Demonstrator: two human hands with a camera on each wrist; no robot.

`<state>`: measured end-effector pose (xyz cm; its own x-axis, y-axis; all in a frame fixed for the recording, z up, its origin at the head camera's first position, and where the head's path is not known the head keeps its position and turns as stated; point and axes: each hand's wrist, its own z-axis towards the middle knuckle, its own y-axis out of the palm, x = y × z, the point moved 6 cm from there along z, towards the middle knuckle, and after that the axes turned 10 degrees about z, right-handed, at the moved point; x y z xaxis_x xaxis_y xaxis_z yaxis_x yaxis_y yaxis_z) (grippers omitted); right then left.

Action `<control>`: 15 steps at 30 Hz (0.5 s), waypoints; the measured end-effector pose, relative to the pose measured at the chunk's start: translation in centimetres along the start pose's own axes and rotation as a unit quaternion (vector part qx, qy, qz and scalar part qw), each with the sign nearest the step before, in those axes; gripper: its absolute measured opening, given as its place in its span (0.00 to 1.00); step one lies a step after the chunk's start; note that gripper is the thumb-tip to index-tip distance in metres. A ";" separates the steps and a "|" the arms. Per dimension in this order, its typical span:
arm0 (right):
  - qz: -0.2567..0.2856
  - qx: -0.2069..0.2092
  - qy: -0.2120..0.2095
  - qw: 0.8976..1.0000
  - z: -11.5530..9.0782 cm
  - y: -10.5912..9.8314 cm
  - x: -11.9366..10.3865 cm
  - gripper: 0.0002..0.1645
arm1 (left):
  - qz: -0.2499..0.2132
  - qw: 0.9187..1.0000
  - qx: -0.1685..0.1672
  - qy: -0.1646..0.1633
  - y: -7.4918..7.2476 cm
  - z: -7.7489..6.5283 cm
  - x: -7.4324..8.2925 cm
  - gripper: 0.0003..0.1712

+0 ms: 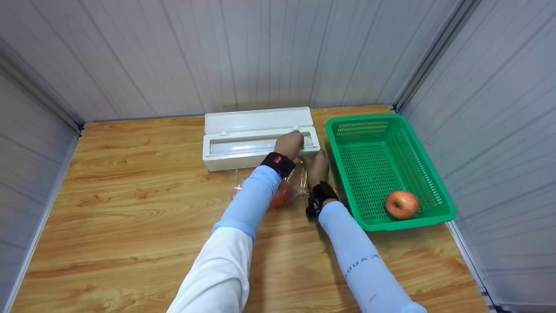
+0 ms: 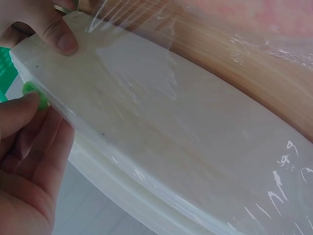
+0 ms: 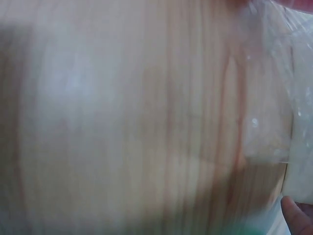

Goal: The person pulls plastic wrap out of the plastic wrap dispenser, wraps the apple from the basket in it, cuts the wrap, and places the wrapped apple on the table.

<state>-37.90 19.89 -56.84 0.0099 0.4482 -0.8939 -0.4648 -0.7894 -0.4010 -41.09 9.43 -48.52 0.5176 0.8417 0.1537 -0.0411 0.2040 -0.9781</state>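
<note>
Head view, left grip: the left grip (image 1: 290, 144) reaches over the right end of the white box (image 1: 230, 163); the lid (image 1: 258, 121) stands open beyond it, and the film roll (image 1: 243, 147) lies inside, leftward.
Right grip: the right grip (image 1: 318, 168) is at the box's front right corner, just nearer than the left.
Near apple: the near apple (image 1: 281, 194) lies on the near side of the left grip, partly behind the left sleeve (image 1: 247, 195), with clear film (image 1: 299, 179) about it.
Green basket: the basket (image 1: 408, 224) stands right of the right grip, a second apple (image 1: 402, 204) in its near end.
Table and walls: wood-grained table (image 1: 130, 208) below both grips; pale panelled walls (image 1: 260, 52) beyond and either side.
Left wrist view, green slider: the left grip pinches a green slider (image 2: 43, 102) at the box edge.
Thumb: the right grip's thumb (image 2: 66, 43) presses the box near that pinch; how its other fingers lie, I cannot tell.
Film edge: probably a cut; keep the film taut, the box braced, the slider's stroke even.
Right wrist view, box end: a fingertip (image 3: 292, 209) touches it; the creased film nearby might snag if left slack.
Wood grain: blurred table beside that fingertip.
</note>
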 end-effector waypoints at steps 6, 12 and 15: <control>-0.012 -0.006 0.000 1.000 0.1 0.1 0.0 0.27 | -0.001 1.000 -0.009 -0.005 -0.2 -0.3 -0.6 0.12; -0.023 -0.015 0.022 0.999 0.1 0.0 0.1 0.29 | 0.001 1.000 -0.005 -0.018 -0.2 -0.5 -0.8 0.07; -0.032 -0.018 0.026 0.999 0.2 0.0 0.1 0.29 | 0.001 1.000 0.001 -0.024 -0.3 -0.6 -0.9 0.07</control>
<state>-38.11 20.03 -56.90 0.0849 0.4760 -0.8754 -0.4301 -0.7750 -0.4631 -41.01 8.28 -48.43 0.4766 0.8648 0.1582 -0.0436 0.2030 -0.9782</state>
